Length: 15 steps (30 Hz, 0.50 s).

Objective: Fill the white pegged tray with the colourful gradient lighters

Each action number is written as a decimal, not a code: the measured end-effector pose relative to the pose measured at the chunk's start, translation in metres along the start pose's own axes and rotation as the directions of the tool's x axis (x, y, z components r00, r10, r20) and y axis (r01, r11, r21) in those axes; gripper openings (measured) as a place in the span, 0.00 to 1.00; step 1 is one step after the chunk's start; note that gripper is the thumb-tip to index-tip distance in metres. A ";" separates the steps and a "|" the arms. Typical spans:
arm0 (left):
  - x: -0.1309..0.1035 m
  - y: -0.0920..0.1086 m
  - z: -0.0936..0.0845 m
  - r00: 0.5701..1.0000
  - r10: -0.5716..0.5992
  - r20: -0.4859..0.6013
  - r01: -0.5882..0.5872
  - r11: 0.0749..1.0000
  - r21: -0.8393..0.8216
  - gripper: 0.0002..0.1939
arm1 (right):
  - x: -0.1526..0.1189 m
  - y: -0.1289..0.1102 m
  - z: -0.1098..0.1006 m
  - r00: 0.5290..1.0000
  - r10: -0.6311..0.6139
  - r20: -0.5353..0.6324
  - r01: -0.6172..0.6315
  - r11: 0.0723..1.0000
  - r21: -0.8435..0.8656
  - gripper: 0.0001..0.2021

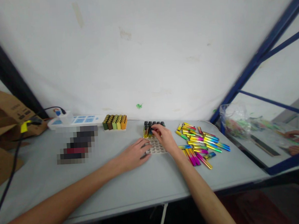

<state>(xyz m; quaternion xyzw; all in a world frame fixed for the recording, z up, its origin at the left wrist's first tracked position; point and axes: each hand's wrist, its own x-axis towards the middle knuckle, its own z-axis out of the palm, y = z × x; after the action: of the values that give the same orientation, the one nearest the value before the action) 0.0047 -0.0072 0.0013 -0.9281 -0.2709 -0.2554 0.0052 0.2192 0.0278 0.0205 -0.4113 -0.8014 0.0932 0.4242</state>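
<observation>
A pale tray with round holes (156,147) lies on the grey table (143,182); its far rows hold several dark-capped sticks (151,124). My left hand (135,154) rests flat against the tray's left side, fingers spread. Over the tray's far part, my right hand (163,136) has its fingers pinched on one stick at the filled rows. A loose heap of shiny rainbow-coloured sticks (202,142) lies just right of that hand.
A filled block of green, brown and orange sticks (115,122) stands at the back. A white power strip (73,121) with a black cable and cardboard boxes (7,119) are at left. A clear plastic bag (234,121) and another person's hands (297,141) are at right.
</observation>
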 end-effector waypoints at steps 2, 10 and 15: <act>0.000 -0.001 0.000 1.000 0.002 -0.003 -0.002 1.000 -0.004 0.13 | 0.001 -0.002 0.002 1.000 -0.013 0.001 0.013 0.999 -0.032 0.12; -0.001 -0.004 0.002 1.000 -0.018 -0.019 0.018 1.000 -0.017 0.14 | -0.002 0.005 -0.021 0.996 0.043 -0.077 -0.055 0.988 -0.148 0.15; -0.003 -0.006 0.004 0.999 -0.025 -0.034 0.025 1.000 -0.016 0.15 | -0.015 0.050 -0.053 0.958 0.210 -0.194 -0.271 0.883 -0.383 0.13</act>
<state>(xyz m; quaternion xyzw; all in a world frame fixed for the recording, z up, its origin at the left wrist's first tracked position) 0.0012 -0.0025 -0.0043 -0.9201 -0.2804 -0.2733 -0.0005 0.2923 0.0387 0.0197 -0.5924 -0.7124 -0.0537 0.3724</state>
